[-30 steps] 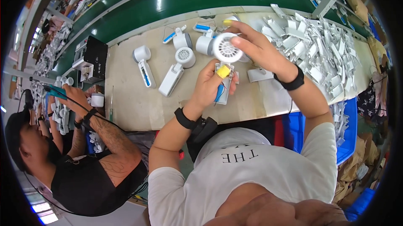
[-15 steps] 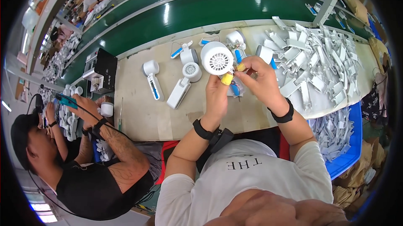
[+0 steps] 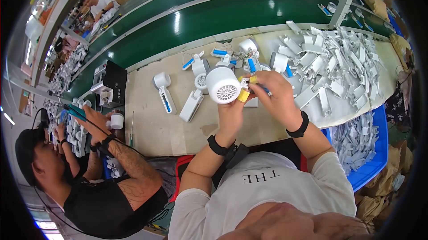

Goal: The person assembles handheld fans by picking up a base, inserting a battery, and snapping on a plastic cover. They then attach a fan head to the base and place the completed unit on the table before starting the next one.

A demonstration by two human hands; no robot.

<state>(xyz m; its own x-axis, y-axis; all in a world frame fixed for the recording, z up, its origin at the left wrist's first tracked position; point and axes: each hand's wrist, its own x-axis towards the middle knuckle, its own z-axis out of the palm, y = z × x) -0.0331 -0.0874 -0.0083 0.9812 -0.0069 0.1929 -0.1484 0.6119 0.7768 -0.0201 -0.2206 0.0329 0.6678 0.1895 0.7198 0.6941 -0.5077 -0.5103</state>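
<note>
My left hand (image 3: pixel 231 117) is closed round a white handheld fan head (image 3: pixel 221 82), its round slotted grille tipped down toward me. Yellow covers wrap some of my fingertips. Pinched at the side of that fan, where a small white neck sticks out, are the fingers of my right hand (image 3: pixel 277 90); a bit of blue shows by them, and the exact part they grip is hidden. Behind my hands lie several more fan units with blue cells and thin wires. To the left rest a fan (image 3: pixel 164 93) with an open handle and another with a closed white handle (image 3: pixel 191 105).
A heap of white handle shells (image 3: pixel 330 61) covers the bench's right side. Below it stands a blue bin (image 3: pixel 379 146) of white parts. Left are a black box machine (image 3: pixel 111 84), a screwdriver (image 3: pixel 131 135) and a co-worker (image 3: pixel 111 186) holding a teal tool. A green conveyor (image 3: pixel 200 17) runs behind.
The fan head has moved slightly left and down, and its grille has tilted lower. Both my hands have stayed at the fan. The co-worker's tool has shifted a little.
</note>
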